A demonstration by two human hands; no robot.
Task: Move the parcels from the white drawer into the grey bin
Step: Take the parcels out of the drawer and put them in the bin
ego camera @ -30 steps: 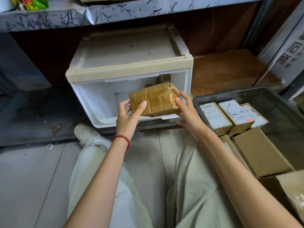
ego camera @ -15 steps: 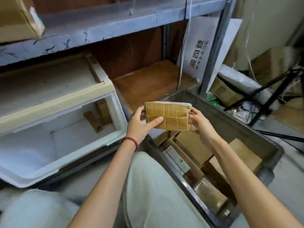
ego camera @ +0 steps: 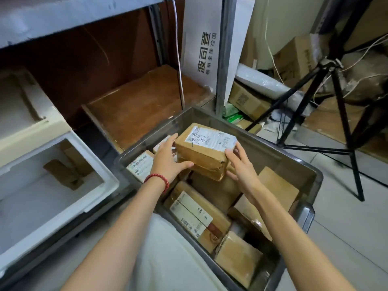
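**Holding a labelled parcel inside the grey bin's rim**

Both hands clasp one brown taped parcel (ego camera: 204, 151), white shipping label up, over the far half of the grey bin (ego camera: 273, 153) at centre frame. The left hand (ego camera: 170, 162), with a red bead bracelet (ego camera: 159, 180) at the wrist, grips the parcel's left end, thumb stretched along its lower front edge. The right hand (ego camera: 241, 164) grips the right end, fingers curled round the corner. Whether the parcel already rests on those beneath it cannot be told.

The bin is well filled. Small labelled boxes (ego camera: 140, 164) sit at its upper left, a long parcel with printed labels (ego camera: 195, 217) lies nearer the camera, a plain cardboard box (ego camera: 277, 185) is on the right, and a crumpled taped packet (ego camera: 237, 257) is at the lower end.

The white drawer (ego camera: 105, 178), open at the left of the frame, holds two brown parcels (ego camera: 63, 173) against its back wall.
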